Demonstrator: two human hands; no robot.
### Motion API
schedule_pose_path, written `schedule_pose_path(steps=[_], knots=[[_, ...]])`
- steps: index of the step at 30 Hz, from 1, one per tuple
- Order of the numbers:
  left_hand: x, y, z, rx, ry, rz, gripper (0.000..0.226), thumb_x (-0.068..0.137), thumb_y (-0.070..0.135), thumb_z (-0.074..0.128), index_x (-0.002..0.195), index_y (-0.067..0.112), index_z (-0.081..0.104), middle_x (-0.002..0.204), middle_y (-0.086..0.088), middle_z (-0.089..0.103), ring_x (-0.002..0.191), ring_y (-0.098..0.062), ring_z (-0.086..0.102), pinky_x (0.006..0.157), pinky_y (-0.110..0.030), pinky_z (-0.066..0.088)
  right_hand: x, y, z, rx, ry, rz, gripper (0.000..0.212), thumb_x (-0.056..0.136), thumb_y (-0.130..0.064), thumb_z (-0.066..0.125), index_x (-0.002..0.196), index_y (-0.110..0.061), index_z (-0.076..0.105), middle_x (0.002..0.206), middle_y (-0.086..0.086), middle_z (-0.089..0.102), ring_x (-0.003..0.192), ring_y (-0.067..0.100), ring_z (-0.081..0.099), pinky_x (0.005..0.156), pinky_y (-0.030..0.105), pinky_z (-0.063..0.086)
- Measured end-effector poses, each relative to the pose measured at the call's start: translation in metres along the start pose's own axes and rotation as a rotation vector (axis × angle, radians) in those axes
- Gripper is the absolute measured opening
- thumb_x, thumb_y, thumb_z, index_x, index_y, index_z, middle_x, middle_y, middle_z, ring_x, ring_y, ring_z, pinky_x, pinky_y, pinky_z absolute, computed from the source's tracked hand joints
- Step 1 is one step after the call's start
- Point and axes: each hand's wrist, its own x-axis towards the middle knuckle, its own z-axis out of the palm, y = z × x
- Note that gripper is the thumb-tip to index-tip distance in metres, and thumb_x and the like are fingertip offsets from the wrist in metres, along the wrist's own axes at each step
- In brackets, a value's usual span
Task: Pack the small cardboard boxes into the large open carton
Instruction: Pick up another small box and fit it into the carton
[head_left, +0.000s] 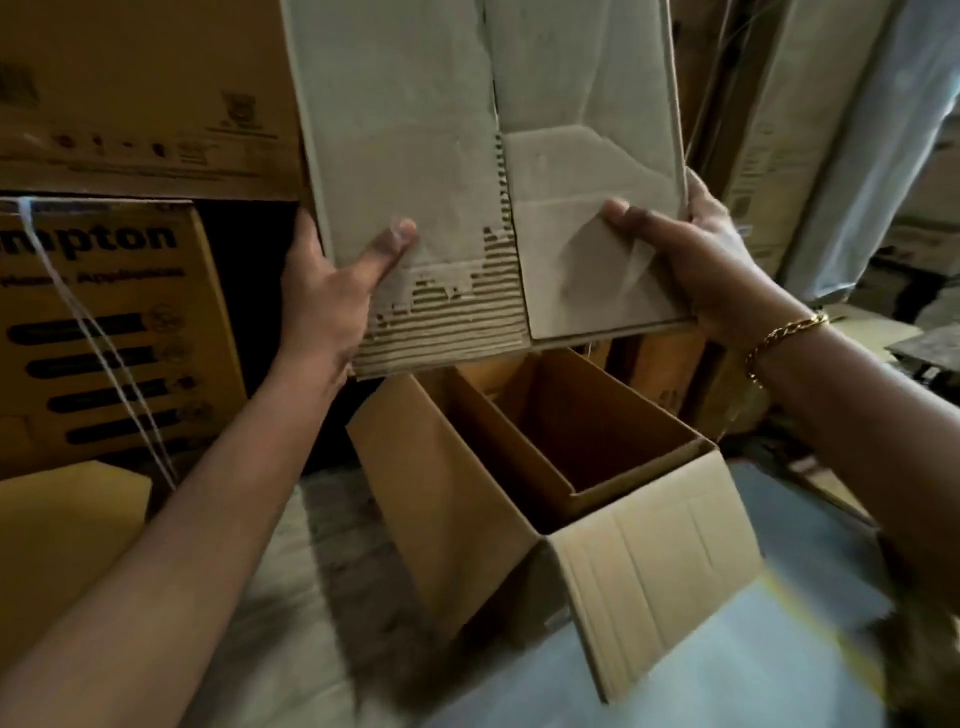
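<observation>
Head view: hands on box edges, open carton below.

One head-worn camera is looking forward and down at the open carton from close above its near side, its wide lens also taking in the grey box raised just above the carton and printed boxes left of it.

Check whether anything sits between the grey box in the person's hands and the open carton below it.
Nothing visible does. The grey box, gripped by the left hand and right hand, hangs above the open carton, whose flaps are spread outward and whose visible inside holds nothing.
</observation>
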Motion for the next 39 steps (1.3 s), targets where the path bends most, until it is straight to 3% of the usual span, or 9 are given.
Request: schedule_pose_path(steps=[7, 13, 19, 26, 28, 31, 33, 36, 39], knots=[[0.016, -0.019, 0.078, -0.013, -0.149, -0.055, 0.043, 0.085, 0.025, 0.079, 0.121, 0.027, 0.056, 0.117, 0.000, 0.071, 0.099, -0.012, 0.072, 0.083, -0.034, 0.060, 0.039, 0.009, -0.089, -0.094, 0.004, 0.005, 0.054, 0.086, -0.028, 0.078, 0.135, -0.026, 0.054, 0.119, -0.002, 0.073, 0.101, 0.014, 0.074, 0.080, 0.030, 0.061], [0.046, -0.060, 0.107, 0.012, -0.222, -0.150, 0.070, 0.078, 0.029, 0.084, 0.138, 0.017, 0.051, 0.121, -0.005, 0.071, 0.105, -0.021, 0.071, 0.091, -0.044, 0.058, 0.087, 0.044, -0.119, -0.163, -0.021, 0.077, 0.055, 0.085, -0.035, 0.079, 0.135, -0.027, 0.057, 0.115, -0.005, 0.075, 0.096, 0.012, 0.075, 0.071, 0.025, 0.061], [0.071, -0.099, 0.139, 0.052, -0.175, -0.223, 0.069, 0.078, 0.029, 0.083, 0.140, 0.017, 0.054, 0.116, -0.001, 0.072, 0.097, -0.012, 0.073, 0.083, -0.030, 0.060, 0.144, 0.078, -0.139, -0.241, -0.110, 0.219, 0.056, 0.082, -0.044, 0.079, 0.133, -0.032, 0.058, 0.113, -0.006, 0.074, 0.090, 0.013, 0.076, 0.069, 0.026, 0.062], [0.104, -0.129, 0.162, 0.173, -0.097, -0.376, 0.126, 0.036, 0.068, 0.093, 0.142, 0.013, 0.052, 0.124, -0.008, 0.069, 0.109, -0.025, 0.069, 0.096, -0.049, 0.054, 0.205, 0.119, -0.159, -0.419, -0.224, 0.431, 0.080, 0.061, -0.067, 0.083, 0.126, -0.025, 0.064, 0.107, 0.006, 0.078, 0.090, 0.027, 0.076, 0.083, 0.045, 0.062], [0.102, -0.125, 0.172, 0.212, -0.089, -0.421, 0.117, 0.038, 0.067, 0.092, 0.135, 0.011, 0.058, 0.121, -0.009, 0.071, 0.103, -0.025, 0.071, 0.092, -0.047, 0.056, 0.218, 0.125, -0.164, -0.440, -0.291, 0.520, 0.076, 0.068, -0.066, 0.080, 0.127, -0.021, 0.063, 0.105, 0.010, 0.078, 0.084, 0.029, 0.076, 0.071, 0.042, 0.064], [0.091, -0.115, 0.192, 0.233, -0.074, -0.472, 0.053, 0.069, 0.044, 0.087, 0.106, 0.010, 0.071, 0.095, -0.008, 0.077, 0.071, -0.019, 0.073, 0.063, -0.033, 0.059, 0.234, 0.138, -0.173, -0.453, -0.384, 0.594, 0.075, 0.071, -0.066, 0.076, 0.128, -0.018, 0.063, 0.107, 0.014, 0.077, 0.075, 0.028, 0.076, 0.062, 0.037, 0.064], [0.083, -0.114, 0.203, 0.227, -0.042, -0.502, 0.035, 0.075, 0.034, 0.084, 0.099, 0.010, 0.074, 0.088, -0.009, 0.077, 0.065, -0.020, 0.073, 0.055, -0.031, 0.057, 0.241, 0.146, -0.178, -0.451, -0.421, 0.585, 0.076, 0.071, -0.066, 0.077, 0.126, -0.016, 0.064, 0.106, 0.013, 0.078, 0.078, 0.028, 0.076, 0.065, 0.036, 0.063], [0.071, -0.117, 0.217, 0.181, 0.020, -0.507, 0.031, 0.077, 0.026, 0.083, 0.100, 0.006, 0.074, 0.086, -0.011, 0.078, 0.073, -0.025, 0.074, 0.061, -0.034, 0.060, 0.249, 0.160, -0.186, -0.476, -0.468, 0.550, 0.081, 0.064, -0.069, 0.078, 0.123, -0.014, 0.066, 0.102, 0.012, 0.078, 0.078, 0.027, 0.076, 0.068, 0.035, 0.060], [0.059, -0.120, 0.228, 0.225, 0.066, -0.502, 0.037, 0.075, 0.030, 0.084, 0.102, 0.007, 0.076, 0.095, -0.012, 0.077, 0.096, -0.032, 0.073, 0.088, -0.046, 0.058, 0.250, 0.167, -0.193, -0.485, -0.512, 0.517, 0.071, 0.070, -0.068, 0.077, 0.115, -0.014, 0.068, 0.100, 0.012, 0.078, 0.077, 0.027, 0.075, 0.068, 0.036, 0.059]])
